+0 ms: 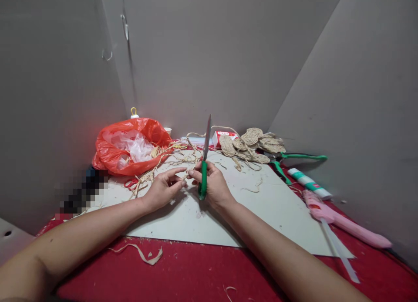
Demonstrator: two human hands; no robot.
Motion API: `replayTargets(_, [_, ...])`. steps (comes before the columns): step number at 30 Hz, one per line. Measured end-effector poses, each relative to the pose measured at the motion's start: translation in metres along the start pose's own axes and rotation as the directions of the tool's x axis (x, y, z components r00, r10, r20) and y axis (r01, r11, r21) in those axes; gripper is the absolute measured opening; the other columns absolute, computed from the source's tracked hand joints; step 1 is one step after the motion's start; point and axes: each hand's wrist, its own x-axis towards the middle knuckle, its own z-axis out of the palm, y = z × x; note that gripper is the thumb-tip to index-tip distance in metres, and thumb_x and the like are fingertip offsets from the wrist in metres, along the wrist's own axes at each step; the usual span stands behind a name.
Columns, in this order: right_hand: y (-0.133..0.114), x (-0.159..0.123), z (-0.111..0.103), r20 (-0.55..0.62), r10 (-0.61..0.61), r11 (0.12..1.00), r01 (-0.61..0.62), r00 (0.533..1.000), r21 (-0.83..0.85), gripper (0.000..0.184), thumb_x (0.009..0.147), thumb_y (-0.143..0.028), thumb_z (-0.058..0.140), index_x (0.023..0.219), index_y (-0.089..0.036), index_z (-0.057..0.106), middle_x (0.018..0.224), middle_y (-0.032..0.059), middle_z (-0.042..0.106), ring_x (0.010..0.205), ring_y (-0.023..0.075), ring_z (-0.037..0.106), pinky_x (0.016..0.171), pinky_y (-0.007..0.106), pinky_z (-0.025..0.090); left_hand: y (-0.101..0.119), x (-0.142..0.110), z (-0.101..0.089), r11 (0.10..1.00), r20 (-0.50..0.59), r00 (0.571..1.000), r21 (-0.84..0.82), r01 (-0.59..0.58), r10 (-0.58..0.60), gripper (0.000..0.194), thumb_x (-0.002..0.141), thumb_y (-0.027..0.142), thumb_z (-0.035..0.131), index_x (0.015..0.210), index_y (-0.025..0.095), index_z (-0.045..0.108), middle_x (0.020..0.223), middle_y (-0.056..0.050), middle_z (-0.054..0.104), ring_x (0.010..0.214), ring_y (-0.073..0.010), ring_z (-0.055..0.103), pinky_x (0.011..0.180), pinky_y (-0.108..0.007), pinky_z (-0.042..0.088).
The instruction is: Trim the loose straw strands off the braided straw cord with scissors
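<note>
Over the white board, my right hand (214,182) is closed around green-handled scissors (204,167), whose blades point up and away from me. Its thumb and finger also pinch a thin, straw-coloured twisted cord (187,175). Facing it from the left, my left hand (165,186) has its thumb and fingers closed at the near end of the same cord; the exact grip is too small to make out. Beyond the hands, the cord (192,138) runs back in loops toward several flat coiled woven pieces (253,136) at the back right.
A red plastic bag (111,160) holding clear plastic stands back left, with loose straw strips (140,182) beside it. Green-handled pliers (302,156), a white-and-green roll (310,184) and a pink glue gun (346,223) lie right. The white board (183,228) covers part of the red cloth (183,271).
</note>
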Motion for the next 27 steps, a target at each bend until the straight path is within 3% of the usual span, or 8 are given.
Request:
replayTargets(5, [-0.008, 0.013, -0.013, -0.104, -0.089, 0.994, 0.095, 0.991, 0.058, 0.04, 0.054, -0.03, 0.079, 0.078, -0.021, 0.049, 0.068, -0.0058, 0.059, 0.063, 0.0122, 0.061, 0.055, 0.023, 0.044, -0.003, 0.002, -0.004, 0.985, -0.02, 0.998, 0.162, -0.061, 0.065, 0.022, 0.08, 0.031, 0.056, 0.087, 0.016, 0.071, 0.061, -0.002, 0.063, 0.055, -0.012, 0.054, 0.057, -0.023, 0.041])
replayTargets(10, [-0.015, 0.023, -0.028, -0.208, -0.114, 0.985, 0.138, 0.972, 0.106, 0.042, 0.052, -0.028, 0.08, 0.078, -0.021, 0.048, 0.068, -0.0069, 0.057, 0.064, 0.0116, 0.062, 0.054, 0.021, 0.043, -0.001, -0.003, -0.007, 0.888, -0.058, 0.97, 0.418, -0.19, 0.235, 0.023, 0.083, 0.031, 0.055, 0.071, 0.019, 0.071, 0.061, -0.003, 0.062, 0.056, -0.0123, 0.051, 0.058, -0.023, 0.035])
replayTargets(14, [-0.013, 0.025, -0.032, -0.205, -0.101, 0.981, 0.132, 0.974, 0.145, 0.041, 0.052, -0.027, 0.08, 0.078, -0.022, 0.048, 0.067, -0.007, 0.056, 0.063, 0.0114, 0.062, 0.053, 0.021, 0.042, 0.002, -0.009, -0.004, 0.882, -0.009, 0.989, 0.454, -0.128, 0.148, 0.026, 0.081, 0.036, 0.058, 0.068, 0.019, 0.072, 0.057, -0.004, 0.061, 0.051, -0.0126, 0.048, 0.056, -0.025, 0.034])
replayTargets(17, [-0.01, 0.022, -0.028, -0.149, -0.097, 0.982, 0.119, 0.984, 0.146, 0.04, 0.053, -0.027, 0.08, 0.077, -0.022, 0.048, 0.067, -0.0069, 0.058, 0.062, 0.0109, 0.061, 0.054, 0.021, 0.043, 0.006, -0.008, -0.001, 0.941, -0.022, 0.998, 0.335, -0.051, 0.062, 0.028, 0.078, 0.039, 0.062, 0.093, 0.019, 0.073, 0.083, -0.009, 0.07, 0.073, -0.0184, 0.059, 0.066, -0.027, 0.042])
replayTargets(20, [-0.009, 0.016, -0.018, -0.09, -0.102, 0.989, 0.111, 0.991, 0.101, 0.039, 0.053, -0.029, 0.08, 0.076, -0.021, 0.049, 0.066, -0.0064, 0.059, 0.061, 0.012, 0.061, 0.054, 0.023, 0.044, 0.01, -0.005, 0.002, 0.999, -0.01, 1.0, 0.036, 0.021, -0.02, 0.035, 0.074, 0.036, 0.068, 0.102, 0.016, 0.069, 0.097, -0.012, 0.069, 0.087, -0.0205, 0.061, 0.073, -0.029, 0.045])
replayTargets(23, [-0.009, 0.008, -0.01, -0.024, -0.104, 0.993, 0.105, 0.994, 0.05, 0.036, 0.055, -0.031, 0.079, 0.075, -0.021, 0.05, 0.065, -0.006, 0.059, 0.061, 0.012, 0.06, 0.055, 0.024, 0.045, 0.011, -0.003, 0.005, 0.952, 0.115, 0.979, -0.24, 0.189, -0.166, 0.035, 0.07, 0.036, 0.072, 0.097, 0.013, 0.067, 0.084, -0.009, 0.068, 0.07, -0.0155, 0.061, 0.065, -0.028, 0.046])
replayTargets(27, [-0.011, 0.005, -0.008, 0.003, -0.108, 0.994, 0.108, 0.994, 0.024, 0.035, 0.056, -0.032, 0.078, 0.074, -0.021, 0.05, 0.065, -0.0059, 0.06, 0.056, 0.0103, 0.057, 0.054, 0.024, 0.044, 0.012, -0.003, 0.004, 0.893, 0.156, 0.96, -0.357, 0.275, -0.233, 0.031, 0.07, 0.036, 0.073, 0.089, 0.012, 0.065, 0.075, -0.007, 0.067, 0.053, -0.0091, 0.055, 0.053, -0.023, 0.041])
